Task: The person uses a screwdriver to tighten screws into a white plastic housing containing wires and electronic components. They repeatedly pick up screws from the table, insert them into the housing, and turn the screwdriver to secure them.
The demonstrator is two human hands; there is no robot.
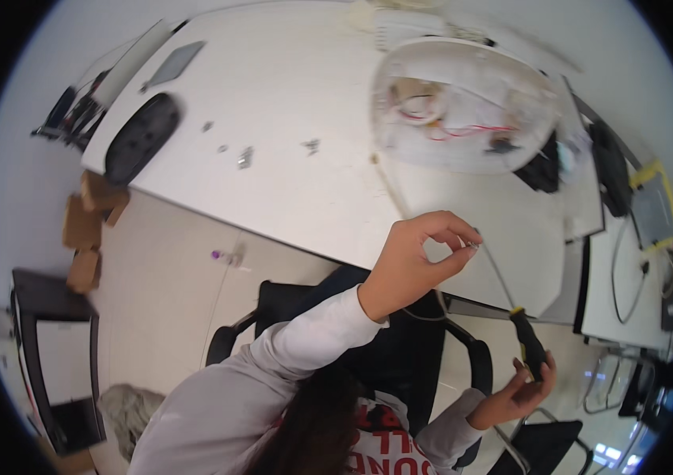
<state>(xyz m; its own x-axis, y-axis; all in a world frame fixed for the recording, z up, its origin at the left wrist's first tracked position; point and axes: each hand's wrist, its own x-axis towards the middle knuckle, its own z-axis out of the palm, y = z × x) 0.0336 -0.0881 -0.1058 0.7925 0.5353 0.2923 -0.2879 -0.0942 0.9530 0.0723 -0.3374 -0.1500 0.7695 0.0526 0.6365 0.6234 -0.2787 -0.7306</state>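
Over the front part of the white table, my left hand (412, 257) pinches a small silvery screw-like piece (473, 245) between thumb and forefinger. My right hand (515, 394), lower and farther right, is closed round the black and yellow handle of a screwdriver (528, 340). Its long thin shaft points up and left, and its tip is right by my left fingertips; I cannot tell whether it touches the small piece. Beyond my hands lies a large white oval shell (471, 162) with red wires and small parts inside.
Several small metal parts (245, 157) lie in little groups on the table (273, 87). A dark oval cover (143, 136) and a grey flat panel (177, 62) are at the left edge. A black chair (475, 356) stands below; cardboard boxes (83, 226) sit on the floor.
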